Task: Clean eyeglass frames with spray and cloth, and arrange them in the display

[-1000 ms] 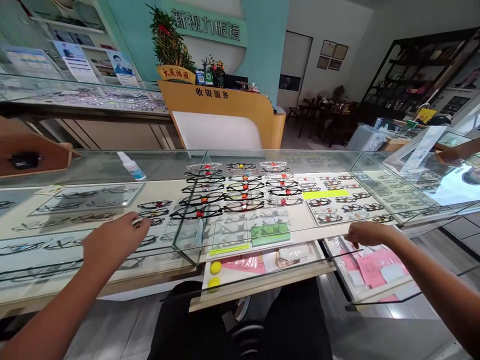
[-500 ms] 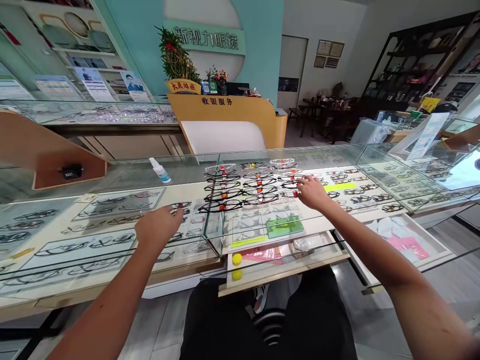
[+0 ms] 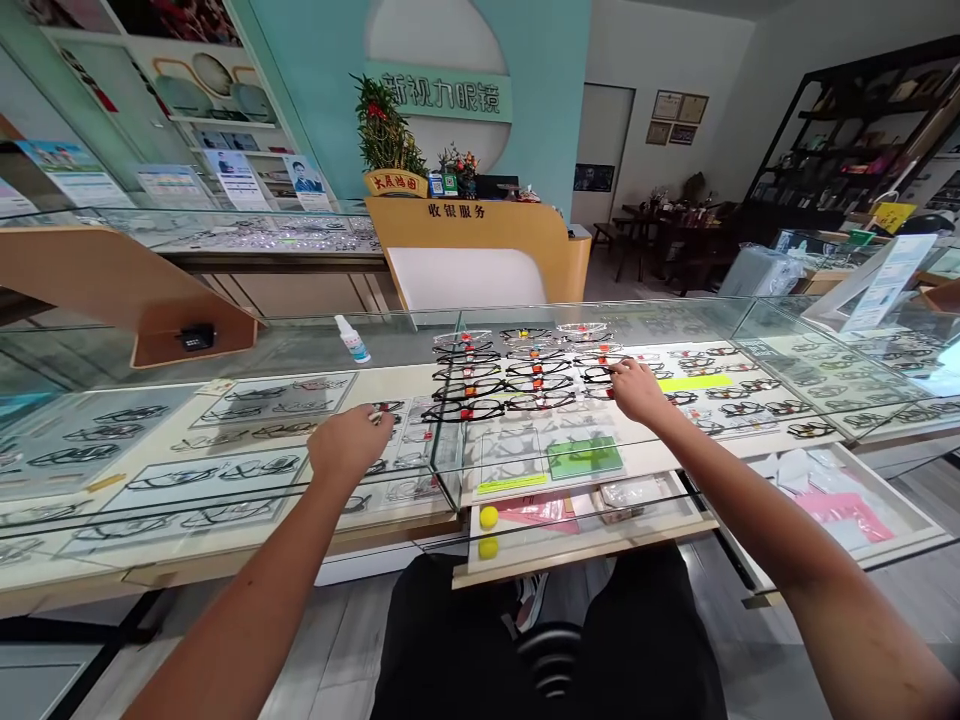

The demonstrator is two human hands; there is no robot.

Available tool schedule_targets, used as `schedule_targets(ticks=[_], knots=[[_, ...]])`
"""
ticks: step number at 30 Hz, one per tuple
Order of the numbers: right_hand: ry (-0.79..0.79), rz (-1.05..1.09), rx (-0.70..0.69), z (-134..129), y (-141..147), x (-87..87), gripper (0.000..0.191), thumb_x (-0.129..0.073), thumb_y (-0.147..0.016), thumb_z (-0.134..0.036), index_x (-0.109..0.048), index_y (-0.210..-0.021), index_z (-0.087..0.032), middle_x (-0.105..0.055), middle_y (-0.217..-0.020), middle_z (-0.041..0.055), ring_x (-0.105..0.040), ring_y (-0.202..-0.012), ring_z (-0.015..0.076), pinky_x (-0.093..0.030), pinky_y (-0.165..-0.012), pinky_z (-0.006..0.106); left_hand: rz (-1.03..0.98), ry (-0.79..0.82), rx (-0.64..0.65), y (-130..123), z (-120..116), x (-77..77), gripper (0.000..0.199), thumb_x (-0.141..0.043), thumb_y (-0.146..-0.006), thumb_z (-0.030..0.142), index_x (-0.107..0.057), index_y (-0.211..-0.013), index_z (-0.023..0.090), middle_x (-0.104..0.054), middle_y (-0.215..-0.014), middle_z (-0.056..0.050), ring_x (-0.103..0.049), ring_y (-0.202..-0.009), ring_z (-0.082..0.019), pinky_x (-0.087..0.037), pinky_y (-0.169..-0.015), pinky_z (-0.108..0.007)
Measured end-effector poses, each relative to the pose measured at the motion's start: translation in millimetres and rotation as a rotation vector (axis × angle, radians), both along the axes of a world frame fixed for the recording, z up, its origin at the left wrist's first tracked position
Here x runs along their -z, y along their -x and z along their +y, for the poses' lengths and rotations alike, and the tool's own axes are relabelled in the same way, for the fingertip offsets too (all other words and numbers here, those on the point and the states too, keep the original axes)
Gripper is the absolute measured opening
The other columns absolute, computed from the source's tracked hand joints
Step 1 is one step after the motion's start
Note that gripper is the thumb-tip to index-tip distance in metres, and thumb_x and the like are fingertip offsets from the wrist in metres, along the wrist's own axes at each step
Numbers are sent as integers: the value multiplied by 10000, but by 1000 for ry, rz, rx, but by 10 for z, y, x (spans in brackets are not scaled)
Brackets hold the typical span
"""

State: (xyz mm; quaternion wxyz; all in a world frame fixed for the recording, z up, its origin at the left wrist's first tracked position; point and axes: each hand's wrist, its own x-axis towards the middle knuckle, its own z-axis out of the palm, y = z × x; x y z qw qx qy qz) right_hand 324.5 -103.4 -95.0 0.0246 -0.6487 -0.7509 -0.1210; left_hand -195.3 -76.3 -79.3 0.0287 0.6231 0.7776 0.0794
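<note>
My left hand (image 3: pixel 349 447) is closed above the left part of the glass counter. A small pale thing shows at its fingertips, too small to name. Over the right column of laid-out frames, my right hand (image 3: pixel 639 392) pinches the right end of a pair of black eyeglasses (image 3: pixel 597 375). Beside it, rows of dark eyeglasses (image 3: pixel 469 388) with red and orange tags lie on the glass top, along with more black eyeglasses (image 3: pixel 538 384). A clear-framed pair (image 3: pixel 582 331) lies at the back of the rows.
A white spray bottle (image 3: pixel 352 340) stands on the counter glass, right of a wooden stand (image 3: pixel 187 310). Below, an open drawer (image 3: pixel 585 562) holds yellow round things (image 3: pixel 488 547) and packets. Another open drawer (image 3: pixel 919 525) is at right. A green cloth-like sheet (image 3: pixel 585 457) lies near the front.
The view has swung slightly left, so the scene sits further right. My right hand's fingers have drawn together at the black eyeglasses. My left hand stays closed over the same area.
</note>
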Motion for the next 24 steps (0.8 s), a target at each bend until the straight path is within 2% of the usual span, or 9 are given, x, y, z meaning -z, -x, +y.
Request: schedule_targets(ticks=[3,5,9,12,15,16,18,21,24], knots=[[-21,21,8,-143,-53,-34,439,-505,-1012,-144,-849,-1284,-149,-714,-1554,201,-570,-1400,443,-465,-1120,592,2,-67,30,1,-28,39,492,-439,-1012,520,-784,-1112,184,-785,-983,-183,-704,-972,-384,-426,-753,-410],[-39,34,10,-289,-88,-95,450,-492,-1014,-130,-833,-1307,-136,-706,-1565,205,-570,-1407,443,-477,-1111,594,-5,-145,68,5,-36,83,445,-435,-1028,498,-753,-1102,196,-777,-1004,-158,-692,-977,-354,-418,-757,-400],[-88,63,-41,-653,-130,-290,472,-448,-1053,-148,-787,-1381,-136,-665,-1632,162,-538,-1462,417,-496,-1120,588,7,-400,191,19,-15,144,358,-541,-992,464,-709,-1143,186,-743,-1201,-196,-656,-1178,-391,-474,-931,-463],[-146,100,-107,-922,-144,-450,457,-447,-1068,-175,-779,-1379,-131,-677,-1621,150,-557,-1450,415,-507,-1135,608,29,-603,256,-27,-41,104,322,-575,-985,418,-703,-1157,178,-712,-1305,-234,-618,-1291,-439,-445,-1080,-562],[-141,147,-157,-1196,-177,-585,415,-484,-1067,-200,-791,-1341,-150,-704,-1581,152,-604,-1406,417,-525,-1137,625,10,-692,374,-233,-293,5,229,-580,-985,372,-709,-1037,190,-753,-1239,-215,-664,-1241,-429,-459,-1086,-583],[-123,174,-181,-1295,-193,-625,402,-496,-1073,-215,-790,-1342,-166,-714,-1567,145,-621,-1393,406,-531,-1143,618,-11,-684,458,-350,-453,-20,211,-568,-996,360,-705,-984,200,-774,-1149,-192,-697,-1174,-401,-487,-1061,-559],[-70,242,-237,-1496,-222,-705,387,-506,-1098,-261,-777,-1371,-208,-727,-1550,121,-643,-1390,376,-538,-1166,598,-83,-532,719,-637,-864,-29,237,-520,-1043,340,-721,-997,223,-789,-986,-117,-743,-1001,-311,-549,-969,-469],[66,344,-304,-1752,-219,-815,386,-495,-1133,-334,-762,-1404,-272,-724,-1555,94,-643,-1431,348,-550,-1168,576,-71,-250,1001,-1079,-1498,65,310,-560,-1073,412,-745,-1239,227,-814,-1285,-120,-756,-1186,-317,-578,-1016,-456],[265,431,-372,-1886,-130,-871,400,-475,-1150,-380,-764,-1412,-292,-715,-1564,95,-643,-1447,328,-565,-1149,534,7,19,1082,-1329,-1858,209,384,-619,-1061,461,-739,-1313,197,-822,-1267,-142,-784,-1116,-357,-609,-919,-490]])
